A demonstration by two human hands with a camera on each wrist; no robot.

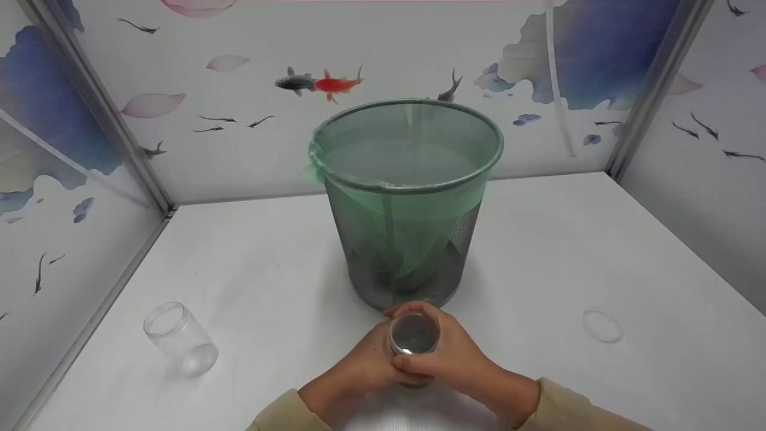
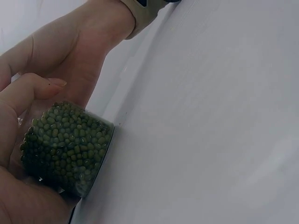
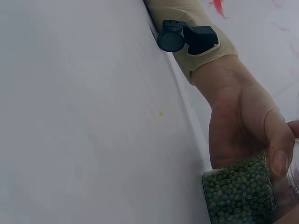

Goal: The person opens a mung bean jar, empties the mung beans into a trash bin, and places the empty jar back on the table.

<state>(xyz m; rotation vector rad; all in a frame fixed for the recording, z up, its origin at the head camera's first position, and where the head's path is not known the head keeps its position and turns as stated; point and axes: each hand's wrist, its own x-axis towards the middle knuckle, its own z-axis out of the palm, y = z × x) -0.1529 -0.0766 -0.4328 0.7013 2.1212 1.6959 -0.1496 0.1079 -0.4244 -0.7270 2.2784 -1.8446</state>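
Note:
Both hands hold a clear jar at the near middle of the white table, in front of a mesh bin. Small green beans, which look like mung beans, fill its lower part. In the wrist views the jar stands upright with its base at the tabletop. My left hand wraps round its left side, and my right hand curls round the right with the thumb across the near side near the top. From above the top looks like a grey disc; whether a lid covers it, I cannot tell.
The mesh bin, lined with a green bag, stands behind the hands. At the left an uncovered clear jar stands on the table. A thin clear disc or ring lies at the right. Printed panels enclose the table.

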